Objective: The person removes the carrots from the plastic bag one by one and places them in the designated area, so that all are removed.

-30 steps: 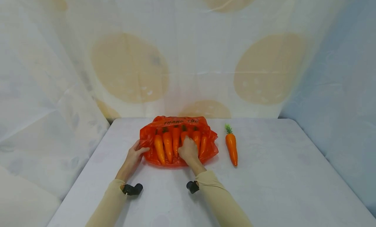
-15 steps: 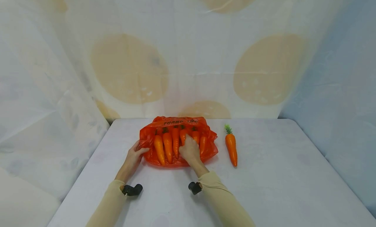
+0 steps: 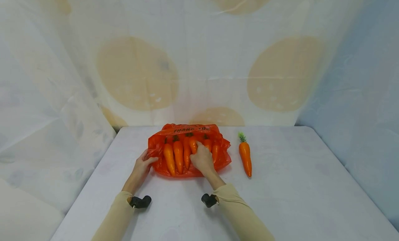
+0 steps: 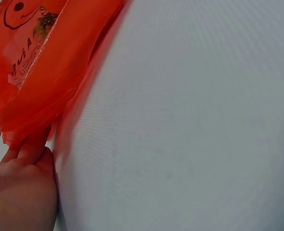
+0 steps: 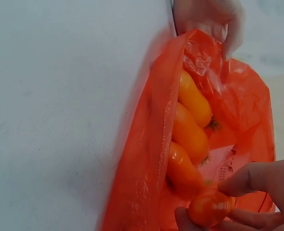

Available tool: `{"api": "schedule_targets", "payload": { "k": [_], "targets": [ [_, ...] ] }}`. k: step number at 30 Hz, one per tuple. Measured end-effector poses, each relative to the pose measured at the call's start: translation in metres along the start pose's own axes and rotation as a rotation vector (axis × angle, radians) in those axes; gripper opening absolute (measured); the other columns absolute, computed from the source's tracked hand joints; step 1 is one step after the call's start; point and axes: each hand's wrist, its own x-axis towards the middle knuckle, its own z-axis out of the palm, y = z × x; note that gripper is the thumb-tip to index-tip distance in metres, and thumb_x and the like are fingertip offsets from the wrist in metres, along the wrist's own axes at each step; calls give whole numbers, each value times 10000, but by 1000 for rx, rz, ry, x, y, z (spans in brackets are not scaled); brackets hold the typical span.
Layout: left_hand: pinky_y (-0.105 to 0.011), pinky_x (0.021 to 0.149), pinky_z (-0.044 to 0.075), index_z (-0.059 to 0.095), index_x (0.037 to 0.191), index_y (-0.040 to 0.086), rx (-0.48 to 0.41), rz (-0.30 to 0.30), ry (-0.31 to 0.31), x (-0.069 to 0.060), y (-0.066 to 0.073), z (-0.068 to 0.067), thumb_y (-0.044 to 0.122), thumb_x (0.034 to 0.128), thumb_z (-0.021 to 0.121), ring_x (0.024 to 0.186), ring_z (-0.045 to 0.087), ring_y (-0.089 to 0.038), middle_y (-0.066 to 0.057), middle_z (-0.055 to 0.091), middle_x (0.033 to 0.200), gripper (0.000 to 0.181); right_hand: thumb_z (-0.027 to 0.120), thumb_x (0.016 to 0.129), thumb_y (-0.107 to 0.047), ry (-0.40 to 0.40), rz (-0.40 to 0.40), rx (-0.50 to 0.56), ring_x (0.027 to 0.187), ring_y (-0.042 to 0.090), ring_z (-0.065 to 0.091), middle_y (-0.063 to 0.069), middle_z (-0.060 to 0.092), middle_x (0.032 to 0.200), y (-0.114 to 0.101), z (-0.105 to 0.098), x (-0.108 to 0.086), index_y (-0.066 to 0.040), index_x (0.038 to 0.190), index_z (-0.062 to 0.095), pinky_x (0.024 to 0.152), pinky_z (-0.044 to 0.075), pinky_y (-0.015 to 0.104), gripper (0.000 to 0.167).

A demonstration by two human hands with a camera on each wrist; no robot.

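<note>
An open red plastic bag [image 3: 157,140] lies on the table with several orange carrots side by side in it. My left hand [image 3: 139,169] grips the bag's left edge; in the left wrist view this hand [image 4: 21,192] has its fingers under the red plastic [image 4: 60,62]. Inside the bag, my right hand [image 3: 203,160] pinches a carrot [image 3: 193,144] right against its left neighbour. Seen from the right wrist, the right thumb and fingers [image 5: 245,178] hold that carrot's rounded orange end [image 5: 209,209]. Its lower part is hidden by my hand in the head view.
To the right of the bag, a single carrot [image 3: 245,158] with a green top lies on the white table [image 3: 296,185]. Pale cloth walls with tan spots stand behind and at both sides. A black wrist camera [image 3: 141,201] is on the left wrist, another [image 3: 209,200] on the right.
The pinched carrot has shifted slightly left, its top now close to the neighbouring carrot's. My right wrist and forearm have moved a little right. The left hand has stayed in place.
</note>
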Motion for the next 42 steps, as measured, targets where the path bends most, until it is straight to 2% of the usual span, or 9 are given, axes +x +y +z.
{"api": "schedule_targets", "payload": {
  "k": [6,14,17,19,22,25,30,38,42],
  "targets": [
    [-414,1191,266,280,1556,214,8,3,-9,0,-1,0,160,985,531,1400,320,-227,-34,342,1569,627,643,829,-41,-19,3,38,1058,315,580,131,604,1327,4,-6,-4,-60,1432,496,989,490,497,621],
    [-313,1153,325,296,1548,216,3,6,-10,1,-3,0,168,994,527,1382,343,-209,-29,357,1558,603,639,831,-30,-29,-39,64,1009,288,579,114,614,1321,14,-14,-8,-103,1411,543,961,508,463,593],
    [-337,1165,311,302,1545,218,-1,9,-12,1,-3,1,169,995,526,1379,344,-213,-32,362,1553,596,636,827,-24,-43,-65,69,981,275,572,101,624,1302,19,-19,-8,-112,1400,558,900,516,414,585],
    [-362,1178,292,299,1548,223,1,12,-12,0,-2,1,178,996,526,1380,338,-214,-30,360,1554,598,633,824,-18,-53,-86,75,921,266,564,99,635,1276,20,-22,-8,-114,1391,571,790,513,360,578],
    [-389,1189,270,306,1544,220,-1,19,-9,1,-1,1,187,994,535,1383,338,-217,-33,364,1552,598,620,829,-4,-72,-103,90,832,247,543,95,638,1270,22,-27,-10,-131,1382,586,634,454,285,569],
    [-397,1194,259,298,1550,220,-5,17,-12,2,-1,1,192,994,537,1393,331,-219,-33,359,1556,606,608,835,10,-98,-106,104,782,219,516,95,627,1297,23,-31,-13,-154,1386,590,553,397,236,574],
    [-378,1187,273,293,1553,220,-8,13,-14,3,-2,3,193,995,536,1391,335,-213,-31,358,1557,609,605,849,13,-137,-132,111,735,206,495,98,618,1314,29,-37,-18,-170,1382,596,525,388,224,564],
    [-296,1135,338,272,1562,228,-13,13,-16,3,-3,4,201,996,539,1396,338,-203,-18,345,1566,627,565,854,23,-211,-255,134,580,174,409,97,625,1248,37,-46,-23,-206,1381,598,482,347,220,576],
    [-333,1160,310,270,1563,228,-19,5,-10,2,-2,4,204,994,544,1397,335,-203,-20,341,1567,632,557,844,24,-207,-302,146,674,175,469,75,598,1322,38,-53,-24,-227,1376,601,512,389,232,591]
  ]
}}
